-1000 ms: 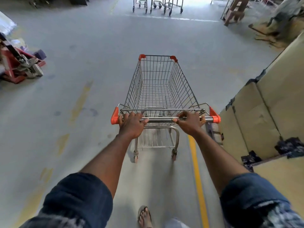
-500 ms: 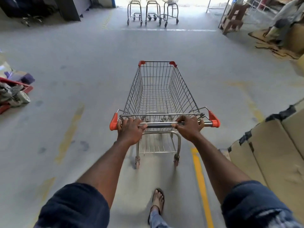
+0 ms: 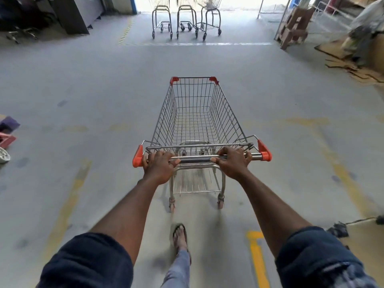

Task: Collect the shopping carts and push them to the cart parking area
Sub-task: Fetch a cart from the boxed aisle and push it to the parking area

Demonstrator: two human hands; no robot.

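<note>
Both hands on the handle bar (image 3: 197, 158) of the shopping cart (image 3: 195, 113). I read the left hand (image 3: 159, 168) as wrapped fully round the bar, fingers curled over the top, just inboard of the orange end cap (image 3: 137, 156). The right hand (image 3: 233, 163) has the same closed hold, a little further in from its own end cap (image 3: 265, 151), and bare bar shows between the two grips. The wire basket runs straight ahead of the grip, and the rear wheels sit below and just ahead of the hands. Well ahead of the grip, beyond a white floor line (image 3: 197, 44), I count three parked carts (image 3: 185, 19) side by side near a bright opening. Behind and below the grip, one sandalled foot (image 3: 180, 235) is on the concrete floor (image 3: 83, 80). A yellow painted line (image 3: 257, 256) lies behind the right hand, and flattened cardboard (image 3: 353, 65) lies far ahead to the right.
</note>
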